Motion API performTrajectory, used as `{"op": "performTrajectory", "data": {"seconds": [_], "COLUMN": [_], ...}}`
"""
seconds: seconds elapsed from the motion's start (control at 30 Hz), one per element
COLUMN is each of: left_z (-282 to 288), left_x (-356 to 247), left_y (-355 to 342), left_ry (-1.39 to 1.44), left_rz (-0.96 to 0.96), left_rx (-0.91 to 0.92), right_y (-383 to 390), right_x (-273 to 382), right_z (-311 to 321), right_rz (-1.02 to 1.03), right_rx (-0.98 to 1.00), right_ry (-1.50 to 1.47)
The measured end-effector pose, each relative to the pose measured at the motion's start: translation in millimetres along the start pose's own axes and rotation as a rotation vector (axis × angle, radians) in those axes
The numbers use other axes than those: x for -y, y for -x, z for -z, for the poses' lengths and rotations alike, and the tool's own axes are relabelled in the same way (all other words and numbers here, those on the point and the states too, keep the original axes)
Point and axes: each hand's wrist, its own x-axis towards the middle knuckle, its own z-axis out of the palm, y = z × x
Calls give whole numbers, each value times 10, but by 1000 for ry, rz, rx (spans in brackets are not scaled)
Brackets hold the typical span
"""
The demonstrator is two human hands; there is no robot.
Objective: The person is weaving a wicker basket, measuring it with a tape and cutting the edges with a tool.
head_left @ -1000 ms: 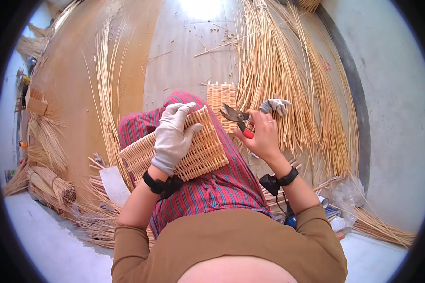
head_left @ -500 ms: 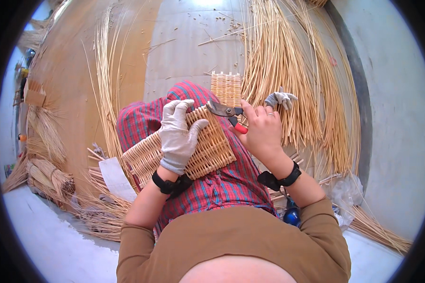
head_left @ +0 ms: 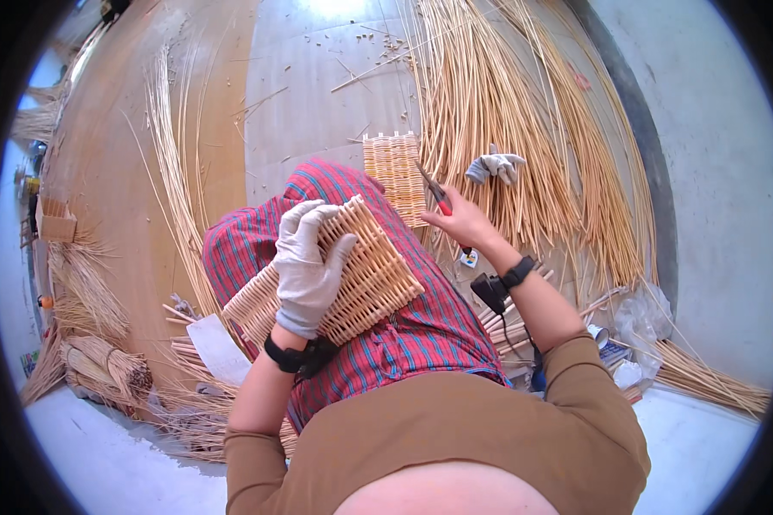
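My left hand (head_left: pixel 307 273), in a pale grey glove, grips a rectangular woven rattan panel (head_left: pixel 374 287) resting on my red striped trousers (head_left: pixel 429 339). Its thumb and fingers lie over the weave and edge. My bare right hand (head_left: pixel 462 218) is closed on pruning shears (head_left: pixel 439 194) with red handles, to the right of that panel. The blades point away from me, beside a second woven panel (head_left: pixel 386 172) lying on the floor beyond my knees. Part of the shears is hidden by the hand.
Long loose rattan strands (head_left: pixel 511 103) cover the floor at right, with a spare glove (head_left: pixel 494 168) on them. Thinner strands (head_left: pixel 176 180) and bundles (head_left: pixel 103 369) lie left, near a white sheet (head_left: pixel 215 348) and a cardboard box (head_left: pixel 56 221). A pale wall (head_left: pixel 696 172) bounds the right.
Half a second ago the blades were at the held panel's top corner. My right hand has moved away forward-right, turning the shears. My left hand still holds the panel.
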Motion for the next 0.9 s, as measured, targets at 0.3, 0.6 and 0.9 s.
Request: {"op": "performTrajectory", "data": {"seconds": [0.3, 0.6, 0.9], "left_z": [-95, -113, -179], "left_x": [-25, -28, 162], "left_y": [-261, -227, -250], "left_ry": [-511, -594, -583], "left_rz": [-327, -305, -378], "left_rx": [352, 302, 197], "right_y": [164, 424, 388], "right_x": [-2154, 888, 1077], "right_z": [-1072, -79, -293], "right_rz": [-349, 707, 782], "right_rx": [211, 25, -171], "right_ry": [268, -129, 222]}}
